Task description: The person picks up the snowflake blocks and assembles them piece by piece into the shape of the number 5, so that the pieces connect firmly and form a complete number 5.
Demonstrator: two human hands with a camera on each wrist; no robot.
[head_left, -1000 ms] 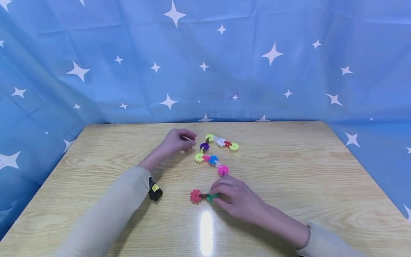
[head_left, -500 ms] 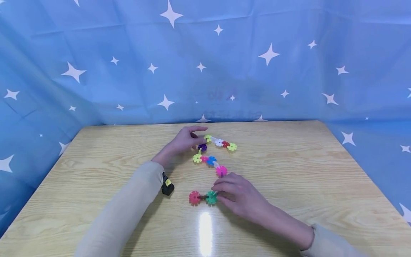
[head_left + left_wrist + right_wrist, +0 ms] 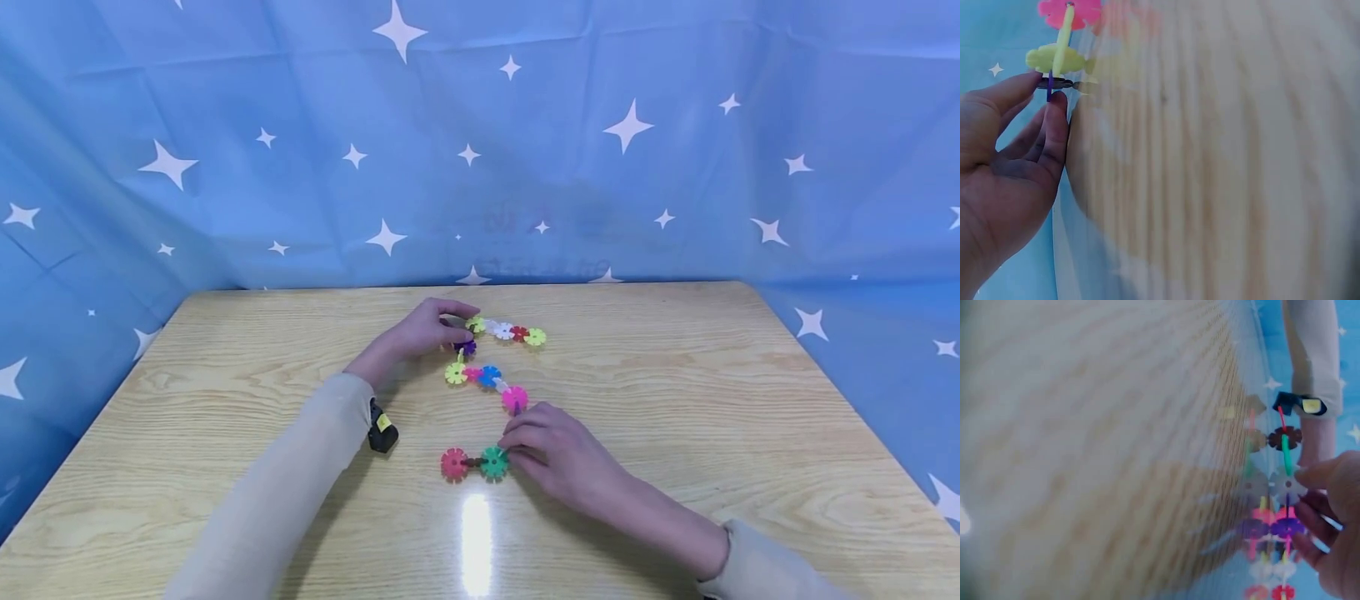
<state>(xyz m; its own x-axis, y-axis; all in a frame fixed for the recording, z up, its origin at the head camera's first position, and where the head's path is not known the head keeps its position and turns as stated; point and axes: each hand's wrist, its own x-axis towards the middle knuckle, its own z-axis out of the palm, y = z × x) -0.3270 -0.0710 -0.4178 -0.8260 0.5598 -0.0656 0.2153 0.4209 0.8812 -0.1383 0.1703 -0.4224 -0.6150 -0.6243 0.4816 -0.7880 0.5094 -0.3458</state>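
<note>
A winding chain of interlocking plastic snowflake discs lies across the middle of the table. It runs from a yellow-green disc (image 3: 536, 337) at the back, past a blue disc (image 3: 491, 377) and a pink disc (image 3: 514, 398), down to a green disc (image 3: 493, 462) and a red disc (image 3: 453, 464) in front. My left hand (image 3: 423, 329) pinches the chain at the purple disc (image 3: 468, 347), between thumb and fingertips. Lower right, my right hand (image 3: 566, 458) pinches a whitish disc (image 3: 1288, 484) beside the green one, hiding it from the head view.
A wooden table (image 3: 675, 400) extends on all sides of the chain. Behind it hangs a blue star-patterned cloth (image 3: 570, 167). A black wrist device (image 3: 382, 429) with a yellow patch sits below my left sleeve. Light glares off the table (image 3: 476, 542) in front.
My left hand has moved right to the chain, taken hold near the purple disc, and shifted the back part slightly left. The right hand has drawn slightly rightward, exposing the green disc.
</note>
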